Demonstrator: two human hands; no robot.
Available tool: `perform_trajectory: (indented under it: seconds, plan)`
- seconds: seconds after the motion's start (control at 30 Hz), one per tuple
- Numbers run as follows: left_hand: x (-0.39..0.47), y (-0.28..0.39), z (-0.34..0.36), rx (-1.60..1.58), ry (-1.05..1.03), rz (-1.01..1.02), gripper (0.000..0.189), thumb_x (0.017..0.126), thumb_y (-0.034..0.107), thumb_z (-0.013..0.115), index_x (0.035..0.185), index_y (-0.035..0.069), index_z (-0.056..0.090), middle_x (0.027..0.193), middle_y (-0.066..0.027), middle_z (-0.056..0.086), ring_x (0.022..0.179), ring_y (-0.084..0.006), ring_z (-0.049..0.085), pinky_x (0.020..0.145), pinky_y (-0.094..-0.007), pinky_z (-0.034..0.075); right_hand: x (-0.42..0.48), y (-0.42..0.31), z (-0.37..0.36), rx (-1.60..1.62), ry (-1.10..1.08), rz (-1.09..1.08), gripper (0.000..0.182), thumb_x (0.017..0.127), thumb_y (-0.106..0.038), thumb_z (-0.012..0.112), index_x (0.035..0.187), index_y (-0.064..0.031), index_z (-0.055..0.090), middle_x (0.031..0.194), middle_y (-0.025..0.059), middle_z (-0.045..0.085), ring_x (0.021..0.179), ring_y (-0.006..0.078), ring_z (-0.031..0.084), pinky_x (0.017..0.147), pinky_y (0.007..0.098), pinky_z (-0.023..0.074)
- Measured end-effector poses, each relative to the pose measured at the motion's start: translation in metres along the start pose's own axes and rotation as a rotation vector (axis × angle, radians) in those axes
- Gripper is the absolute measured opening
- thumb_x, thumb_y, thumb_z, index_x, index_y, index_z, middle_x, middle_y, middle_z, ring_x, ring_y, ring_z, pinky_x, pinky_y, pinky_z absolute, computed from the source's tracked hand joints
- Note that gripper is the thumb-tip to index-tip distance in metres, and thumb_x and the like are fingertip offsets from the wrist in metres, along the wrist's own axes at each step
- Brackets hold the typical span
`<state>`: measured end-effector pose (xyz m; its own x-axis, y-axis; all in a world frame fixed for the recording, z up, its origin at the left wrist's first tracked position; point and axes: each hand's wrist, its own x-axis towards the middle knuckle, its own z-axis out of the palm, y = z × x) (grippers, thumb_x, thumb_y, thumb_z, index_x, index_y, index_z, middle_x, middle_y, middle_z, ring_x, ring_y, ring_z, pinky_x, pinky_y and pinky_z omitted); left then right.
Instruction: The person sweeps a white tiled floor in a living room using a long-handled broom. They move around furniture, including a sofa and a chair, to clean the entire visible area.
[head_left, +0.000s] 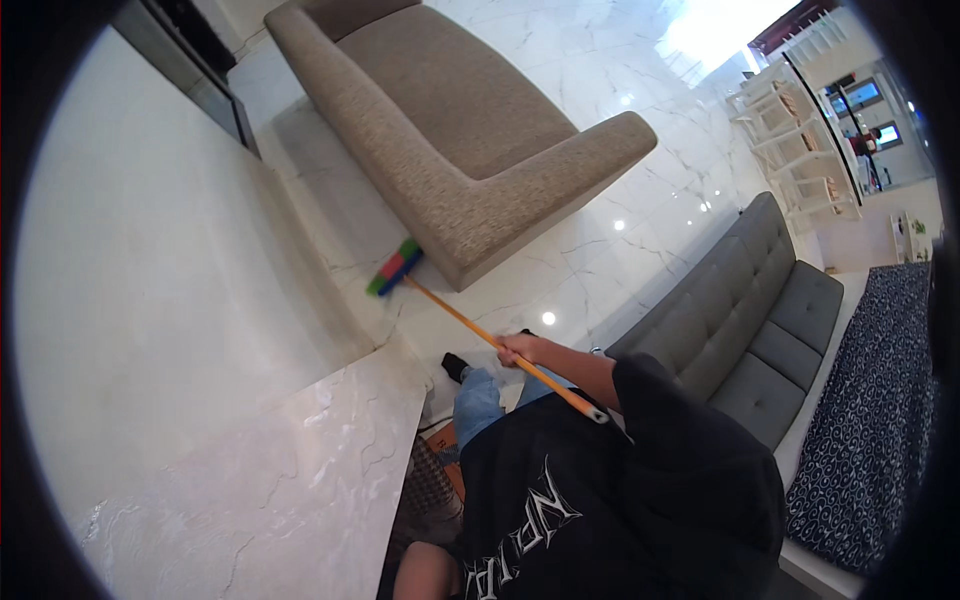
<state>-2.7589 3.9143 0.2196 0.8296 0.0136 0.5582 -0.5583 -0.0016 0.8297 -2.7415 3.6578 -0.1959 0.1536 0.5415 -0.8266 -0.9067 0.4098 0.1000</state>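
My right hand (517, 349) is closed around the orange handle of a broom (461, 316). The handle's near end, with a hole in it, lies beside my black shirt. At its far end, the green, red and blue broom head (395, 268) is on the marble-patterned floor, close to the back corner of a brown upholstered sofa (480, 217). The bristles look blurred. My left hand is out of view; only part of that arm shows at the bottom edge.
A pale wall (172, 225) and a marble-patterned slab (300, 480) stand on the left. On the right are a grey tufted sofa (705, 315) and a dark patterned cloth (862, 427). White chairs (795, 150) stand farther back. An orange patterned mat (448, 450) lies near my legs.
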Motion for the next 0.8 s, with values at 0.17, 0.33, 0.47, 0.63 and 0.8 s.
perform_trajectory:
  seconds: [0.17, 0.33, 0.47, 0.63, 0.8]
  plan:
    - [0.004, 0.044, 0.041, -0.036, -0.028, 0.316, 0.01, 0.074, 0.015, 0.052, 0.082, 0.01, 0.052, 0.081, -0.0008, 0.048, 0.069, -0.0127, 0.043, 0.059, -0.0309, 0.027, -0.119, 0.021, -0.034, -0.169, 0.051, 0.031, 0.027, 0.092, -0.024, 0.035, 0.07, -0.0076, 0.037, 0.052, -0.0013, 0.031, 0.038, 0.0051, 0.029, 0.032, 0.0166, 0.0251]
    - [-0.005, 0.098, 0.094, -0.043, -0.028, 0.591, 0.01, 0.074, 0.013, 0.052, 0.082, 0.008, 0.052, 0.082, -0.0014, 0.049, 0.068, -0.0125, 0.043, 0.057, -0.0297, 0.027, -0.133, 0.001, -0.07, -0.446, -0.04, -0.139, 0.013, 0.088, -0.015, 0.043, 0.076, -0.0083, 0.041, 0.053, 0.0018, 0.033, 0.039, 0.0067, 0.031, 0.032, 0.0202, 0.0273]
    - [-0.023, 0.14, 0.132, 0.013, 0.014, 0.726, 0.01, 0.073, 0.011, 0.052, 0.082, 0.007, 0.052, 0.082, -0.0019, 0.049, 0.068, -0.0123, 0.043, 0.055, -0.0287, 0.027, -0.131, -0.022, -0.033, -0.364, 0.033, -0.068, 0.009, 0.084, -0.017, 0.044, 0.079, -0.0104, 0.043, 0.054, -0.0007, 0.037, 0.039, 0.0073, 0.034, 0.032, 0.0196, 0.0276]
    - [-0.055, 0.2, 0.175, 0.128, 0.057, 0.843, 0.01, 0.073, 0.009, 0.052, 0.082, 0.006, 0.052, 0.083, -0.0025, 0.049, 0.067, -0.0121, 0.043, 0.053, -0.0275, 0.027, -0.054, -0.054, -0.096, 0.398, -0.12, 0.291, 0.013, 0.085, -0.018, 0.043, 0.076, -0.0101, 0.04, 0.053, -0.0034, 0.036, 0.037, 0.0043, 0.032, 0.03, 0.0163, 0.0264]
    - [-0.083, 0.234, 0.205, 0.238, 0.093, 0.924, 0.01, 0.072, 0.006, 0.052, 0.082, 0.005, 0.052, 0.083, -0.0031, 0.049, 0.067, -0.0119, 0.043, 0.051, -0.0263, 0.027, -0.105, -0.063, -0.095, -0.345, 0.037, 0.171, 0.026, 0.087, -0.024, 0.044, 0.066, -0.0103, 0.034, 0.051, -0.0038, 0.034, 0.036, 0.0022, 0.03, 0.028, 0.0148, 0.0254]
